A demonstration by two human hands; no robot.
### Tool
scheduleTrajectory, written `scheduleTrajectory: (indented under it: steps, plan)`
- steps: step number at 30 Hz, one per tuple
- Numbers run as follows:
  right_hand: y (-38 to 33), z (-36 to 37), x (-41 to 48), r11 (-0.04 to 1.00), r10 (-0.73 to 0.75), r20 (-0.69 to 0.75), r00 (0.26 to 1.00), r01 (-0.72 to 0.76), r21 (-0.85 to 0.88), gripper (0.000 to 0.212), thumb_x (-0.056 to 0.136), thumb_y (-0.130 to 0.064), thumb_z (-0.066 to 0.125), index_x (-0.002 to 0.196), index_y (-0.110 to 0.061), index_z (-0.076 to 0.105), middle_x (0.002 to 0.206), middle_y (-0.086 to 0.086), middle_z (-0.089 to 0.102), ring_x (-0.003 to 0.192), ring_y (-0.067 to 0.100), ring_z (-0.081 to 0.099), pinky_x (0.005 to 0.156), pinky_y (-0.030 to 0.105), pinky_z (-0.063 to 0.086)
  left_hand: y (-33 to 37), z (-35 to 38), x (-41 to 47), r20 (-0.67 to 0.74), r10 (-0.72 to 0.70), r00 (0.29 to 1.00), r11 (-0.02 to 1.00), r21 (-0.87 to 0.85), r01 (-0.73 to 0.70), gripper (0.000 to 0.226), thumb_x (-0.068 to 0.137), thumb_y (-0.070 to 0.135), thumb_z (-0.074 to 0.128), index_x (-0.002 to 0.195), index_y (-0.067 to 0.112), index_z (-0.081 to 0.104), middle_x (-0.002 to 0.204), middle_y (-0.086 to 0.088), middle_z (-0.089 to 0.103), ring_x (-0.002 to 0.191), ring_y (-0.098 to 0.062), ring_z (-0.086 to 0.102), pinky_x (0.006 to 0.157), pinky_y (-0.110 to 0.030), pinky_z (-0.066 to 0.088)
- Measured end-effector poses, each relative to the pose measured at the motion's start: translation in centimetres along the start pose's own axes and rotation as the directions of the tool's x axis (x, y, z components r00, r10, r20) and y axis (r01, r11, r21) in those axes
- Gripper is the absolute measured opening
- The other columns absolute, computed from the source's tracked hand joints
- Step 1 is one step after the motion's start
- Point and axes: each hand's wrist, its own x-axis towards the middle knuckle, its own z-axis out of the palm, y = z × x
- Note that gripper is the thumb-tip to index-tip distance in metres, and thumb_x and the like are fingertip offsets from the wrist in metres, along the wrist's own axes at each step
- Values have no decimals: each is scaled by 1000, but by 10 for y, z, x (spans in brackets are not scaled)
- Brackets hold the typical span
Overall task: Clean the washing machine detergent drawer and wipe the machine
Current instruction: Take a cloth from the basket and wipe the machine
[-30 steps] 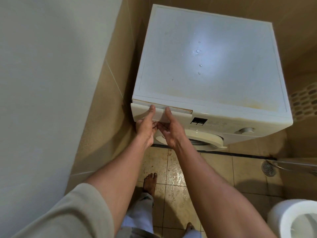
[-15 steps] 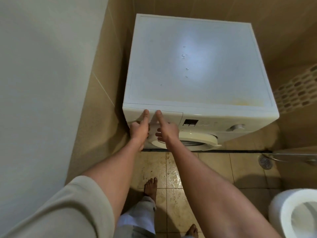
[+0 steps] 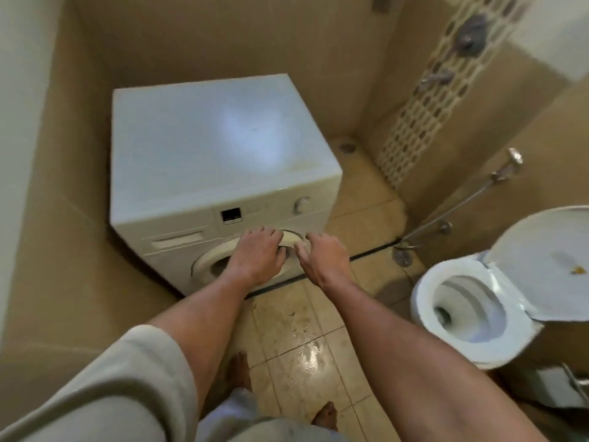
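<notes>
A white front-loading washing machine [image 3: 223,161] stands in a tan-tiled bathroom corner, seen from above by the person reaching toward it. At the left of the machine's front panel, the detergent drawer [image 3: 177,240] sits pushed in, flush with the panel, and no hand touches it. Right of the drawer is a small dark display [image 3: 231,215], and further right a round dial [image 3: 302,204]. Below the display, the left hand [image 3: 258,253] rests palm down on the upper rim of the round door [image 3: 220,260], its fingers [image 3: 265,233] spread loosely and holding nothing. Just right of it, the right hand [image 3: 322,255] hovers at the door's right edge with fingers curled downward; whether they grip the door cannot be told. Right of the machine, well apart from it, a white toilet [image 3: 459,311] stands with its lid up. The floor [image 3: 306,333] below the machine is wet and streaked.
</notes>
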Motion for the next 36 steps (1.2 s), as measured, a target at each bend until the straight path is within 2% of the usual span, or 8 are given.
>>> scheduleTrajectory:
  steps: [3, 6, 10, 16, 22, 27, 31, 36]
  plan:
    - [68, -53, -17, 997, 38, -119, 992, -46, -64, 42, 98, -50, 43, 113, -18, 66, 112, 8, 68, 107, 28, 58, 97, 44, 44, 75, -19, 27, -72, 150, 986, 986, 79, -145, 38, 98, 40, 45, 125, 18, 59, 119, -3, 67, 109, -23, 59, 93, -39, 48]
    - [137, -118, -38, 985, 89, -262, 961, -125, -121, 44, 97, -53, 43, 113, -19, 65, 114, 9, 68, 111, 31, 58, 100, 45, 42, 159, -48, 53, -171, 309, 936, 949, 114, -293, 41, 95, 45, 49, 123, 17, 60, 116, -3, 67, 107, -23, 59, 90, -39, 50]
    - [206, -208, -64, 963, 126, -423, 897, -213, -166, 44, 96, -54, 44, 106, -18, 66, 108, 10, 70, 107, 33, 59, 95, 46, 43, 258, -97, 80, -310, 471, 826, 880, 108, -462, 38, 94, 45, 50, 110, 14, 63, 108, -4, 68, 106, -25, 59, 86, -40, 48]
    - [274, -339, -86, 921, 118, -591, 798, -310, -235, 45, 95, -54, 45, 110, -17, 66, 112, 11, 69, 110, 33, 58, 96, 45, 44, 383, -185, 118, -438, 624, 647, 770, 205, -604, 41, 95, 46, 49, 115, 12, 62, 110, -5, 68, 109, -28, 57, 90, -43, 47]
    - [323, -447, -97, 866, 95, -704, 704, -407, -290, 51, 95, -57, 42, 115, -18, 66, 110, 10, 69, 106, 31, 60, 93, 44, 47, 473, -270, 161, -522, 709, 473, 667, 279, -691, 46, 96, 47, 45, 126, 14, 58, 123, -7, 66, 116, -26, 56, 99, -42, 45]
    - [360, -523, -97, 785, 88, -745, 662, -506, -356, 51, 96, -56, 41, 121, -19, 65, 115, 10, 68, 109, 29, 58, 95, 43, 47, 524, -328, 212, -585, 735, 342, 610, 353, -709, 45, 96, 47, 46, 123, 14, 59, 119, -8, 66, 111, -26, 58, 96, -42, 46]
    - [389, -577, -74, 699, 77, -772, 632, -586, -410, 52, 95, -58, 40, 119, -19, 64, 116, 9, 67, 111, 29, 57, 94, 43, 48, 555, -371, 270, -617, 741, 264, 585, 402, -705, 46, 96, 48, 45, 124, 14, 57, 120, -8, 64, 111, -26, 56, 93, -43, 46]
    - [418, -641, -25, 648, 98, -797, 596, -646, -404, 48, 95, -56, 42, 114, -17, 62, 113, 9, 67, 108, 29, 56, 90, 43, 48, 588, -420, 364, -619, 754, 222, 553, 415, -722, 49, 97, 49, 40, 127, 13, 53, 124, -9, 62, 113, -27, 55, 94, -46, 48]
